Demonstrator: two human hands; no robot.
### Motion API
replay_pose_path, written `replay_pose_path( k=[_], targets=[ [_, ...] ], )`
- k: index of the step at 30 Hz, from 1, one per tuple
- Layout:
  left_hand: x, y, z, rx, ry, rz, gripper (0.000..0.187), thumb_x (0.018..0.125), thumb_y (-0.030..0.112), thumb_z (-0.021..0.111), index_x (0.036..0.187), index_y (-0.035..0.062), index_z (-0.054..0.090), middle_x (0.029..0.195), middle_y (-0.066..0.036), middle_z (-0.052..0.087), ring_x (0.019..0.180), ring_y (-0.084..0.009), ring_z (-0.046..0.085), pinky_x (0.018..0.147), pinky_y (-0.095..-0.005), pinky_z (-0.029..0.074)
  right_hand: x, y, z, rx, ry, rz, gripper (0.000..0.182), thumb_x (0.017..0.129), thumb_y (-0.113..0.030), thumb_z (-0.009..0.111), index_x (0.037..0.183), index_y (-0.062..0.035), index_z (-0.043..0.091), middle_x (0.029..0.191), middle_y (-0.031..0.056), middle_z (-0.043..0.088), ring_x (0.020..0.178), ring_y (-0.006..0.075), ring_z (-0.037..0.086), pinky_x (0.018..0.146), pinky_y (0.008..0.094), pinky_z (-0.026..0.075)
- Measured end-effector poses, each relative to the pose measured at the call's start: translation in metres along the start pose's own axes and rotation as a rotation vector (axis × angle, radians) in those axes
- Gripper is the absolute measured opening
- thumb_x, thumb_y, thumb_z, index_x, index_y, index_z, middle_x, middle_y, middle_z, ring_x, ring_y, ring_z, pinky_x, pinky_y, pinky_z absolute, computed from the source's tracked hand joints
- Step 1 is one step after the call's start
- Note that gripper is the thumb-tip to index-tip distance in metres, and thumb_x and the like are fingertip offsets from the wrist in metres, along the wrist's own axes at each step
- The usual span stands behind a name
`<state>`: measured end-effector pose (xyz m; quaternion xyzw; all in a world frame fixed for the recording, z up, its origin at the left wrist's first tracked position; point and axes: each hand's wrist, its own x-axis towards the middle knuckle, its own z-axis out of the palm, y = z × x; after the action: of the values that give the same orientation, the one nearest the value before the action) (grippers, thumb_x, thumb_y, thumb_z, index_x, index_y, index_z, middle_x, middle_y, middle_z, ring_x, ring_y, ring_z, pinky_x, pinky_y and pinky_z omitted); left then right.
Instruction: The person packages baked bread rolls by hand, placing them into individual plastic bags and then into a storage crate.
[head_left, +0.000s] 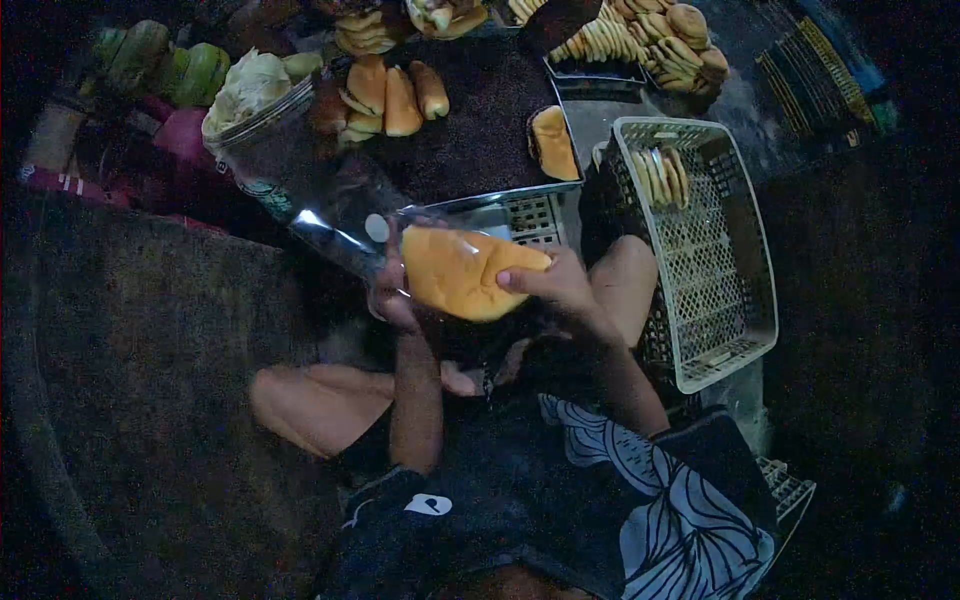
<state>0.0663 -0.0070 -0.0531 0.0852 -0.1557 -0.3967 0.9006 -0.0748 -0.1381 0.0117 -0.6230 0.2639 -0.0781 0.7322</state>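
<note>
A large golden bread bun is held out in front of me, over my lap. My right hand is closed on its right end, the thumb pressed on top. At the bun's left edge my left hand grips a clear plastic bag, whose shiny film stretches up and left. The bun's left side seems to lie at the bag's mouth or inside it; the exact overlap is hard to make out. Some of my left fingers are hidden behind the bun and film.
Beyond my hands stands a tray spread with dark filling, with several buns on it and one filled bun at its right corner. To the right is a plastic crate holding packed buns. A tub of pale cream stands upper left.
</note>
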Motion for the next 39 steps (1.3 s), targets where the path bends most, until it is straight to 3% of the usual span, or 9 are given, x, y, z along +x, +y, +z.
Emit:
replay_pose_path(
  k=[8,10,12,16,22,28,30,33,39],
  targets=[
    [-0.014,-0.013,-0.019,0.184,-0.016,-0.248,0.06,0.074,0.025,0.046,0.125,0.0008,0.027,0.122,-0.018,0.036,0.114,-0.0322,0.035,0.094,-0.0462,0.031,-0.021,0.023,0.06,0.518,0.412,-0.101,0.038,0.071,-0.021,0.067,0.095,0.0042,0.053,0.087,0.0073,0.058,0.076,0.0111,0.054,0.068,0.0232,0.044],
    [-0.001,-0.013,0.026,-0.106,0.326,-0.11,0.062,0.073,0.025,0.05,0.125,0.001,0.025,0.122,-0.017,0.037,0.111,-0.0327,0.039,0.093,-0.0463,0.033,-0.029,0.026,0.07,0.782,0.404,-0.128,0.041,0.075,-0.021,0.064,0.103,0.0043,0.048,0.092,0.0074,0.056,0.081,0.0106,0.052,0.069,0.0235,0.044],
    [-0.002,-0.021,0.03,-0.099,0.266,-0.142,0.062,0.073,0.022,0.052,0.125,0.0009,0.025,0.122,-0.017,0.037,0.111,-0.0311,0.038,0.093,-0.0433,0.033,-0.027,0.028,0.075,0.832,0.424,-0.066,0.036,0.077,-0.02,0.062,0.101,0.0036,0.05,0.09,0.0068,0.057,0.079,0.0104,0.053,0.069,0.0238,0.043],
    [-0.022,-0.055,0.021,0.22,0.153,-0.084,0.049,0.075,0.011,0.049,0.12,0.0004,0.033,0.118,-0.016,0.04,0.108,-0.0263,0.043,0.091,-0.0369,0.036,-0.008,0.023,0.067,0.649,0.585,-0.085,0.026,0.077,-0.018,0.06,0.095,0.0011,0.056,0.087,0.005,0.059,0.075,0.0101,0.053,0.068,0.024,0.043],
    [-0.008,-0.036,0.024,0.211,0.553,-0.199,0.037,0.078,0.007,0.046,0.113,0.0001,0.038,0.107,-0.014,0.048,0.096,-0.0234,0.051,0.083,-0.0345,0.044,-0.037,0.026,0.024,0.02,0.373,-0.195,0.036,0.074,-0.016,0.062,0.103,0.0046,0.052,0.096,0.0153,0.058,0.086,0.0192,0.057,0.079,0.0293,0.043],
    [0.008,-0.113,0.047,1.264,0.085,-0.32,0.058,0.072,0.015,0.063,0.117,-0.0048,0.032,0.113,-0.018,0.044,0.102,-0.0307,0.047,0.086,-0.0364,0.039,-0.022,-0.016,-0.05,-0.444,0.461,-0.479,0.077,0.06,-0.023,0.073,0.12,0.0037,0.032,0.115,0.0218,0.044,0.106,0.0261,0.046,0.088,0.0314,0.036],
    [0.024,-0.135,0.088,1.692,-0.437,-0.064,0.061,0.069,0.015,0.066,0.117,-0.0041,0.035,0.121,-0.02,0.037,0.108,-0.0301,0.042,0.09,-0.0346,0.034,-0.026,-0.049,-0.087,-0.311,0.727,0.034,0.069,0.06,-0.027,0.073,0.114,0.0019,0.039,0.112,0.0172,0.048,0.103,0.0231,0.048,0.085,0.0337,0.039],
    [0.033,-0.134,0.059,1.523,-0.163,-0.275,0.056,0.067,0.013,0.066,0.115,-0.0031,0.04,0.12,-0.02,0.039,0.107,-0.0293,0.042,0.09,-0.0342,0.033,-0.007,0.009,-0.204,-0.375,1.043,-0.321,0.063,0.062,-0.021,0.07,0.111,0.0011,0.039,0.101,0.0164,0.053,0.095,0.0273,0.051,0.081,0.0333,0.04],
    [0.013,-0.102,-0.059,1.94,0.479,-0.325,0.035,0.063,0.013,0.069,0.09,-0.0026,0.054,0.084,-0.011,0.052,0.077,-0.0219,0.05,0.068,-0.0323,0.042,0.07,0.063,-0.408,-1.043,1.097,0.069,0.069,0.067,-0.026,0.063,0.123,-0.002,0.029,0.117,0.0201,0.04,0.103,0.033,0.046,0.083,0.0382,0.04]
  ],
)
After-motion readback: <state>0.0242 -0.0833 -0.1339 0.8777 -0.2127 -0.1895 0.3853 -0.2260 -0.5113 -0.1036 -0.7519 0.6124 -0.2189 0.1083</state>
